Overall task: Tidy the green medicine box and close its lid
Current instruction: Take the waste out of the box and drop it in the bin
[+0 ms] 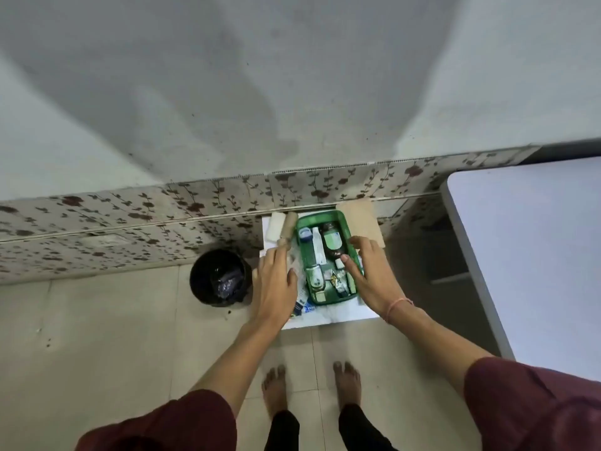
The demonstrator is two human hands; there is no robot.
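The green medicine box [341,217] stands open on a small white table [328,319], filled with a dark bottle [332,244], a white tube, packets and small cartons. My right hand [367,271] rests on the box's right rim, fingers spread, thumb reaching in beside the bottle. My left hand [274,281] lies flat, fingers apart, on loose packets [304,304] just left of the box. No lid is visible.
A tan roll [287,229] and a white block [274,226] lie at the table's back left. Brown cardboard [366,219] sits behind the box. A black bin [219,276] stands on the floor to the left. A white tabletop [527,255] is at right. My bare feet are below.
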